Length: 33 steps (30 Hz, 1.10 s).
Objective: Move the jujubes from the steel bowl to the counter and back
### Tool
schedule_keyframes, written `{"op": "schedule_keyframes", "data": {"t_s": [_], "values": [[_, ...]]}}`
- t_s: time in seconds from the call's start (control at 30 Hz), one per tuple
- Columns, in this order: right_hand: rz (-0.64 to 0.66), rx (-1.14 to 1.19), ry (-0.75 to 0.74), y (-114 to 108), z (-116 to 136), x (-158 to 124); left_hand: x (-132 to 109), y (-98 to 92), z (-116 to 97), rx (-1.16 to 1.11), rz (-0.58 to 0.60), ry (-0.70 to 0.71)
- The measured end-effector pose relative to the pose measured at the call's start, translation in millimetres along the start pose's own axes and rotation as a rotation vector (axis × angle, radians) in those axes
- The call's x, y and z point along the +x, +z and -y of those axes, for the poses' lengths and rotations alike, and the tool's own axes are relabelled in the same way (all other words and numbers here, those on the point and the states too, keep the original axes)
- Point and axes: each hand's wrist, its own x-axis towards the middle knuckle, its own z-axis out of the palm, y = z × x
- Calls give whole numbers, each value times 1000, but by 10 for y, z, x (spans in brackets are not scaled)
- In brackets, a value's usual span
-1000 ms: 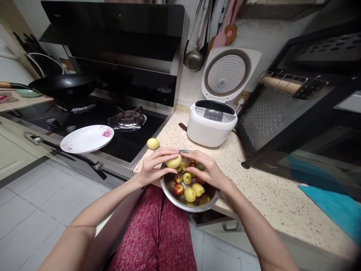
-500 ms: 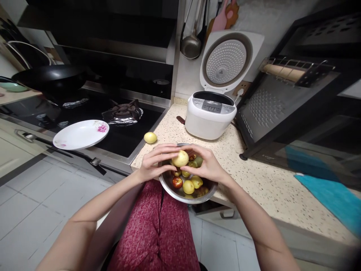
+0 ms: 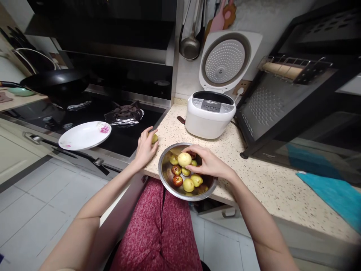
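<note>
Now, right hand (image 3: pixel 210 163) pinching yellow fruit (image 3: pixel 184 159), over bowl (image 3: pixel 164 176)

We find the bowl (image 3: pixel 180 195) at the front edge of the surface (image 3: pixel 254 169), with fruits (image 3: pixel 188 184) in it. Our right hand (image 3: pixel 207 163) is over it, holding a single fruit (image 3: pixel 184 159). Just left of the bowl, our left hand (image 3: pixel 145 146) rests on a loose fruit (image 3: pixel 154 138). The rice cooker (image 3: pixel 210 116) stands behind the bowl. The stove (image 3: pixel 124 113) lies to the left, with a plate (image 3: pixel 84 135) at its front edge.

Even indoor light, soft shadows, wide-angle bending and blur toward the edges.
</note>
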Motion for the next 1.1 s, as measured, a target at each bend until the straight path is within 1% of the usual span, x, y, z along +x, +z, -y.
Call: {"op": "schedule_keyframes", "data": {"t_s": [0.1,0.27,0.37,0.47,0.6,0.7,0.73,0.77,0.9,1.0,1.1], "values": [[-7,-20,-11,-15,-38,-3,-16,41,69,29,41,-1],[-17,-34,-37,-16,-78,-1,-34,92,119,56,19,11],[-15,-20,-35,0,-91,3,-35,82,121,45,10,21],[-22,-1,-32,14,-100,9,-23,35,79,7,-9,30],[-64,13,-46,20,-98,18,-19,-71,-84,-75,-83,97],[-118,40,-49,15,-77,22,-62,-183,-274,-131,-145,200],[-134,53,-49,13,-68,22,-86,-226,-343,-140,-148,216],[-151,64,-50,10,-59,21,-115,-270,-413,-152,-145,228],[-201,108,-54,10,-30,14,-237,-419,-665,-223,-46,310],[-184,136,-65,32,-12,15,-305,-469,-796,-251,-5,374],[-151,128,-118,65,3,25,-340,-472,-870,-260,33,438]]}}
